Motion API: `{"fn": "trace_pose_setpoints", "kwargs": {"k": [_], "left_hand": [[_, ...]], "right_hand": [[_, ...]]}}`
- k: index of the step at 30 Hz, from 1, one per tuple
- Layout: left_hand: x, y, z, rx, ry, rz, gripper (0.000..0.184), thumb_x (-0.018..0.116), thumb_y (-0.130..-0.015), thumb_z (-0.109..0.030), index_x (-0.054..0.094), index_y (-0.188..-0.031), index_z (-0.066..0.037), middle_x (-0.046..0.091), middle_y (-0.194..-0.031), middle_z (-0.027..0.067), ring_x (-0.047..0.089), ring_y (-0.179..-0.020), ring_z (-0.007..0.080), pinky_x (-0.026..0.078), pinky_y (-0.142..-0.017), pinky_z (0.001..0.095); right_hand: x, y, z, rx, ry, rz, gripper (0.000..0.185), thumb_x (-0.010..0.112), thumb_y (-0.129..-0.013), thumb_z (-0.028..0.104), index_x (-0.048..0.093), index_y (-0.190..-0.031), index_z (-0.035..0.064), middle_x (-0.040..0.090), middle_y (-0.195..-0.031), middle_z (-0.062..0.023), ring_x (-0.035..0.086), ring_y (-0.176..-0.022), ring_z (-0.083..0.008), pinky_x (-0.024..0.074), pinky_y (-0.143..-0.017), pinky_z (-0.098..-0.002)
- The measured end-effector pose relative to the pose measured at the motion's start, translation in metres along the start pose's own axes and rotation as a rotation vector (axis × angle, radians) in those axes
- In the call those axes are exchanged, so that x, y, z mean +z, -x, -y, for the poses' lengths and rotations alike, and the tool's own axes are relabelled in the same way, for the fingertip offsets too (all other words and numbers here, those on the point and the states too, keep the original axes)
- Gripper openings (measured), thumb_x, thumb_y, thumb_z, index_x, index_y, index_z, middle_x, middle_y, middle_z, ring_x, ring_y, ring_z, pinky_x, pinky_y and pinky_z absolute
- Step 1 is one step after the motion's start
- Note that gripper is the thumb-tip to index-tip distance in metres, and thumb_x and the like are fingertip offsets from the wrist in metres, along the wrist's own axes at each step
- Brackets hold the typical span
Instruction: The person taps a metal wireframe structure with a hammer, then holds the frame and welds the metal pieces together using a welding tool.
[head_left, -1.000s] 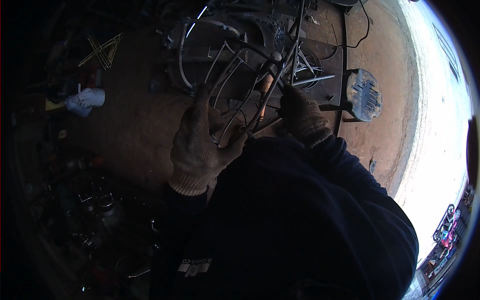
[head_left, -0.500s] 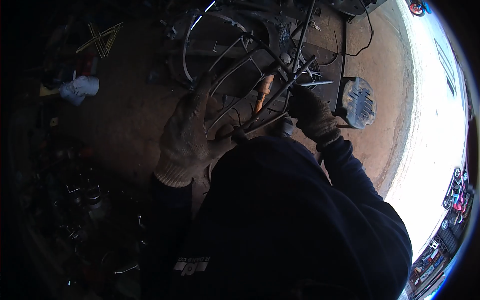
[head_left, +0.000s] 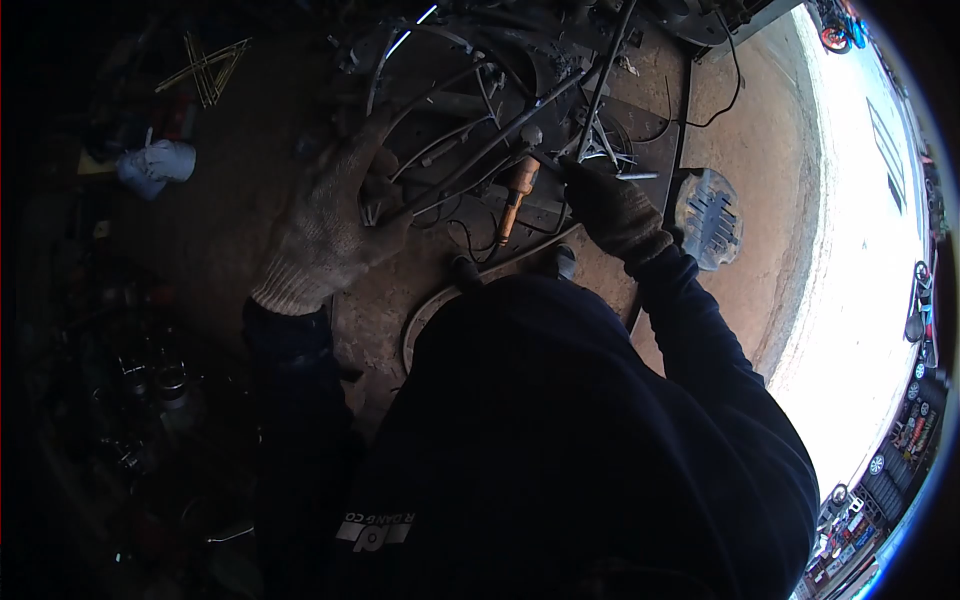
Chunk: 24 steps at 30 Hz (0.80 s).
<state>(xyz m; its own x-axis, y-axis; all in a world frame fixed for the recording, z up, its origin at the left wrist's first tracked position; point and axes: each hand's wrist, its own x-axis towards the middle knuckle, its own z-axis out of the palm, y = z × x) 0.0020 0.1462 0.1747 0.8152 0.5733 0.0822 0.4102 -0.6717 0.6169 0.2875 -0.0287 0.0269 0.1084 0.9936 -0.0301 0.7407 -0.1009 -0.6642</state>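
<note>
The metal frame slants past the orange tool; left of the tool, our left hand curls its fingers around it; rightward, we cannot tell our right hand's grip.

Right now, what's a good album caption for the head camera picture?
Gloved left hand at a metal frame, gloved right hand nearby, orange tool between them.
</note>
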Motion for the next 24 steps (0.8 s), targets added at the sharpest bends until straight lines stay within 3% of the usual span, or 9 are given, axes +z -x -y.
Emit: {"fn": "trace_pose_setpoints", "kwargs": {"k": [4,6,13,15,16,18,19,21,24], "left_hand": [[0.0,0.005,0.005,0.094,-0.148,0.019,0.086,0.073,-0.076,-0.004,0.034,-0.153,-0.007,0.055,-0.096,0.0068,0.059,-0.077,0.0127,0.057,-0.065,0.0281],[0.002,0.005,0.005,0.052,-0.088,-0.017,0.085,0.073,-0.076,-0.004,0.035,-0.152,-0.007,0.055,-0.096,0.0069,0.059,-0.077,0.0128,0.056,-0.066,0.0287],[0.004,0.011,0.002,-0.054,0.01,-0.011,0.082,0.073,-0.078,-0.004,0.037,-0.151,-0.007,0.055,-0.098,0.0064,0.059,-0.08,0.0125,0.056,-0.07,0.0291],[0.007,0.015,0.006,-0.102,0.068,-0.047,0.083,0.073,-0.078,-0.005,0.036,-0.152,-0.008,0.055,-0.099,0.0064,0.059,-0.081,0.0119,0.056,-0.071,0.0287],[0.009,0.018,0.008,-0.121,0.086,-0.057,0.083,0.073,-0.079,-0.005,0.036,-0.152,-0.008,0.055,-0.1,0.0064,0.059,-0.081,0.0118,0.056,-0.071,0.0286],[0.01,0.022,0.007,-0.004,0.043,-0.092,0.084,0.074,-0.079,-0.006,0.034,-0.153,-0.006,0.055,-0.098,0.0058,0.058,-0.081,0.0112,0.056,-0.071,0.0279],[0.01,0.024,0.004,0.036,0.031,-0.102,0.084,0.074,-0.08,-0.006,0.033,-0.153,-0.006,0.055,-0.097,0.0056,0.058,-0.081,0.0111,0.056,-0.072,0.0277],[0.005,0.023,-0.008,-0.163,0.399,0.059,0.084,0.073,-0.082,-0.006,0.03,-0.154,-0.002,0.056,-0.092,0.003,0.058,-0.08,0.0092,0.055,-0.072,0.0252],[0.021,0.028,-0.005,-0.126,0.297,0.018,0.078,0.07,-0.085,-0.004,0.03,-0.152,0.001,0.055,-0.086,0.0007,0.056,-0.074,0.0068,0.054,-0.068,0.0228]], "right_hand": [[0.0,-0.003,-0.004,-0.069,0.006,-0.05,0.047,0.06,-0.096,0.01,0.051,-0.141,0.0058,0.068,-0.104,-0.0162,0.069,-0.091,-0.0275,0.0552,-0.077,-0.037],[-0.001,-0.005,-0.007,-0.054,0.14,0.014,0.045,0.06,-0.095,0.01,0.053,-0.139,0.0055,0.068,-0.106,-0.0165,0.069,-0.093,-0.0293,0.0553,-0.079,-0.0374],[0.006,0.005,-0.008,-0.091,0.074,-0.091,0.042,0.059,-0.096,0.01,0.054,-0.137,0.0051,0.068,-0.105,-0.0171,0.069,-0.094,-0.0286,0.0552,-0.078,-0.0368],[0.012,0.008,-0.008,-0.005,-0.08,-0.178,0.041,0.056,-0.098,0.024,0.054,-0.136,0.0084,0.069,-0.1,-0.0192,0.069,-0.085,-0.0336,0.0555,-0.074,-0.0408],[0.018,0.014,-0.007,-0.003,-0.085,-0.177,0.041,0.056,-0.098,0.024,0.054,-0.136,0.0084,0.069,-0.1,-0.0192,0.069,-0.085,-0.0336,0.0555,-0.074,-0.0408],[0.027,0.029,-0.009,0.317,-0.691,-0.188,0.042,0.056,-0.1,0.027,0.053,-0.135,0.003,0.07,-0.101,-0.0151,0.07,-0.088,-0.0287,0.0556,-0.077,-0.0386],[0.031,0.036,-0.011,0.323,-0.692,-0.191,0.042,0.056,-0.1,0.027,0.053,-0.135,0.003,0.07,-0.101,-0.0151,0.07,-0.088,-0.0287,0.0556,-0.077,-0.0386],[0.04,0.045,-0.017,0.396,-0.615,-0.303,0.045,0.056,-0.102,0.028,0.051,-0.134,-0.0018,0.068,-0.102,-0.0122,0.07,-0.086,-0.0216,0.056,-0.076,-0.0362],[0.05,0.052,-0.024,0.329,-0.504,-0.358,0.046,0.058,-0.101,0.028,0.05,-0.135,-0.0028,0.066,-0.102,-0.0123,0.069,-0.086,-0.0184,0.0562,-0.074,-0.0345]]}}
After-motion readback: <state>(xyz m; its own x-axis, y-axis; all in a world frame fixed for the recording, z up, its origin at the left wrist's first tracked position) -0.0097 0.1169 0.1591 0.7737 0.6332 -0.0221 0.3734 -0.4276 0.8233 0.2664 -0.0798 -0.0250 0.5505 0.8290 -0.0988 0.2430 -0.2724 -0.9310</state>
